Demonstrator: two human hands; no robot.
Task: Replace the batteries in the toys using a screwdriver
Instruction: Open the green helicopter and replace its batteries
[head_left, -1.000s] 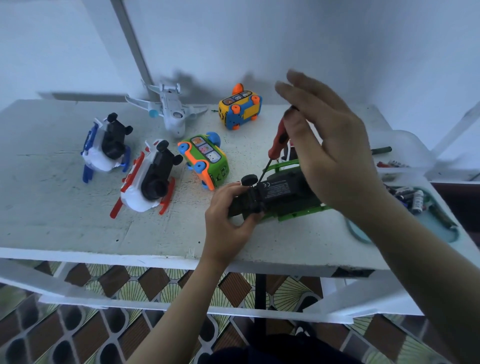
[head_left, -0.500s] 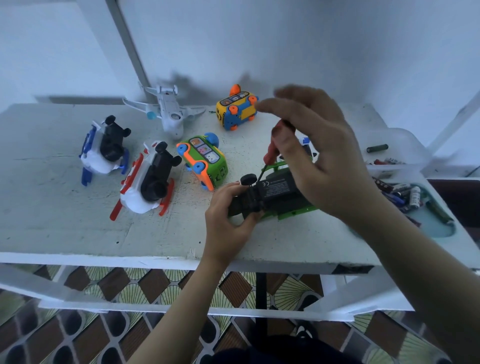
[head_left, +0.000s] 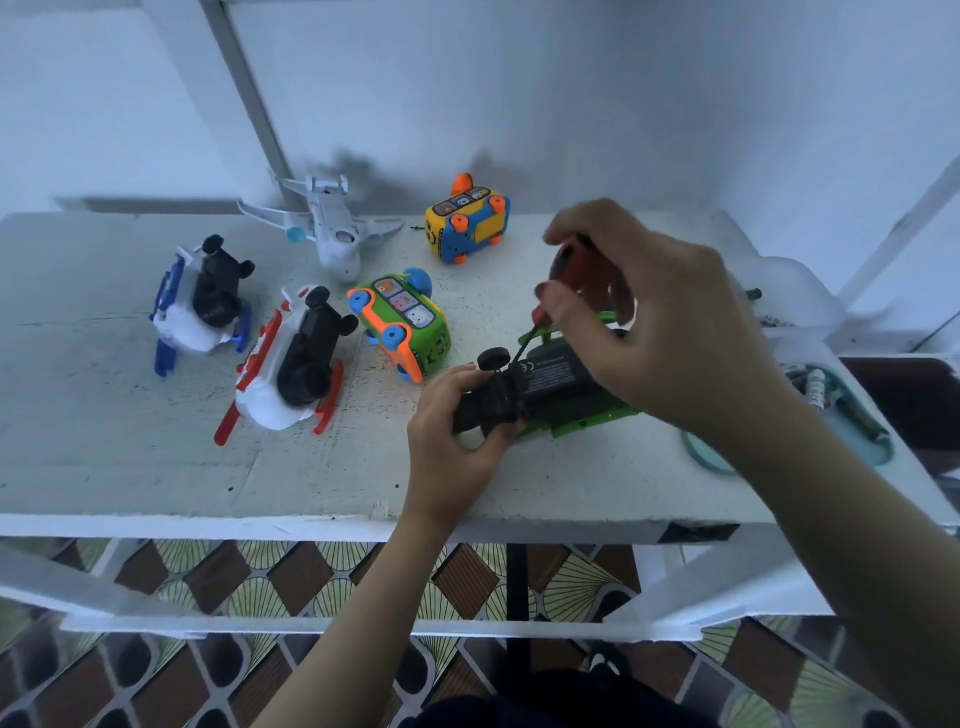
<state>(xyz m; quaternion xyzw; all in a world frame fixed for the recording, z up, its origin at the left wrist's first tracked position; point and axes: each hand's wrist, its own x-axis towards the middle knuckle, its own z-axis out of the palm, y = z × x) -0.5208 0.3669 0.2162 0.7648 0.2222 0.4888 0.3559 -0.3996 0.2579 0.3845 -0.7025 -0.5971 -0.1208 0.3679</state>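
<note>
A green and black toy (head_left: 550, 387) lies upside down near the front of the white table (head_left: 130, 467), its black underside facing up. My left hand (head_left: 457, 431) grips its left end, next to a black wheel. My right hand (head_left: 660, 322) pinches the red handle of a screwdriver (head_left: 563, 280); its thin dark shaft slants down to the left and its tip meets the toy's black underside. My right hand hides most of the toy's right side.
Five other toys stand on the table: a blue and white one (head_left: 202, 306), a red and white one (head_left: 291, 369), a white plane (head_left: 327, 228), a green bus (head_left: 405, 322) and a yellow bus (head_left: 467, 221). A teal tray (head_left: 852, 421) with batteries sits at right.
My right hand's fingers, spread a second ago, have curled closer round the screwdriver handle and the hand has turned. The toy and my left hand have stayed put.
</note>
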